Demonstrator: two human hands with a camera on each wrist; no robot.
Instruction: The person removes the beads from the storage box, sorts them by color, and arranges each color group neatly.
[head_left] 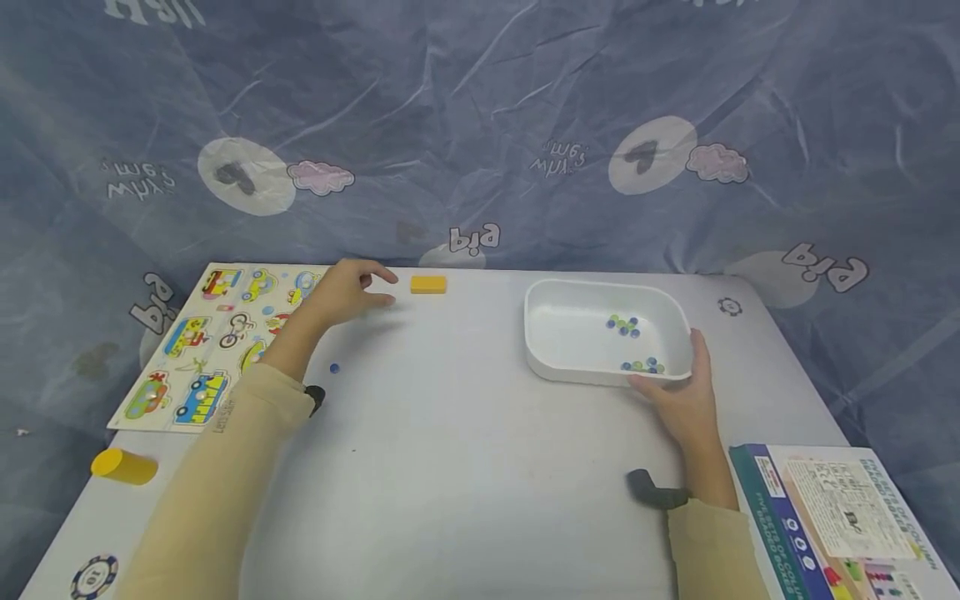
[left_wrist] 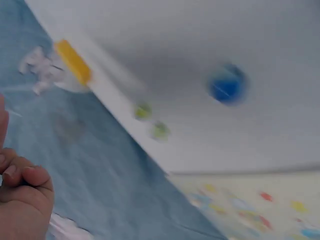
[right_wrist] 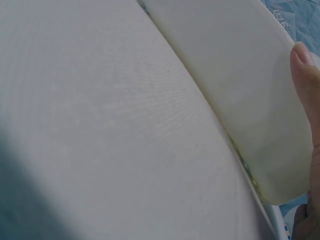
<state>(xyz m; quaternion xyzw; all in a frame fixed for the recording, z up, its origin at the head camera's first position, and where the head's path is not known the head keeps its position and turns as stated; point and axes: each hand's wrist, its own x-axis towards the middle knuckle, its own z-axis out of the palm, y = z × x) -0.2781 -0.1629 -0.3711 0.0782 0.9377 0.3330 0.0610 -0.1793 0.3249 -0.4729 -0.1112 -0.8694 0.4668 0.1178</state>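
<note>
My left hand (head_left: 345, 293) hovers over the back left of the table, thumb and forefinger apart with nothing between them. Two green marbles (left_wrist: 151, 121) lie near the table edge in the left wrist view; the head view does not show them. A blue marble (head_left: 334, 367) rests on the table below that hand. With my right hand (head_left: 688, 400) I grip the front right corner of a white tray (head_left: 577, 375), thumb on its near side. Several blue and green marbles (head_left: 624, 325) lie inside the tray, in two groups.
A yellow block (head_left: 428, 285) lies by the back edge. The picture puzzle board (head_left: 225, 333) is under and beside my left arm. A yellow cylinder (head_left: 124, 467) lies at left, a printed box (head_left: 840, 517) at front right. A patterned curtain (head_left: 480, 125) hangs behind.
</note>
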